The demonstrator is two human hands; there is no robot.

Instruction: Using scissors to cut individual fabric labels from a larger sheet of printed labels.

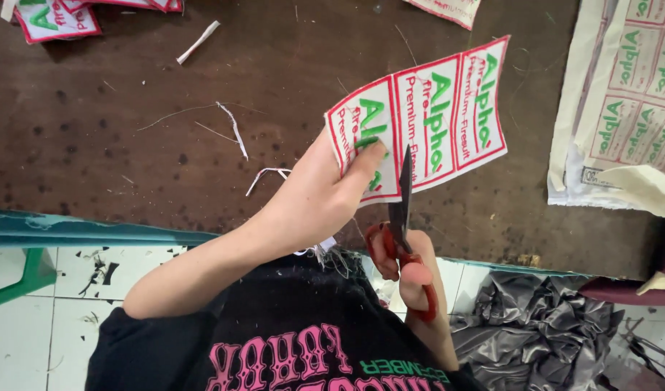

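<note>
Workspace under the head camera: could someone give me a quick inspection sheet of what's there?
Surface: dark brown worktable, stained and speckled.
Job's things: strip of three white labels with red borders and green lettering, held above the table; red-handled scissors, blades at the strip's lower edge.
Clutter: thread and trimmed slivers; more labels at top left; uncut label sheet at right.
Hands: left hand pinches the strip's left end; right hand grips the scissors.
Cables: nothing seen.
Surroundings: white tiled floor; crumpled grey plastic at lower right.
</note>
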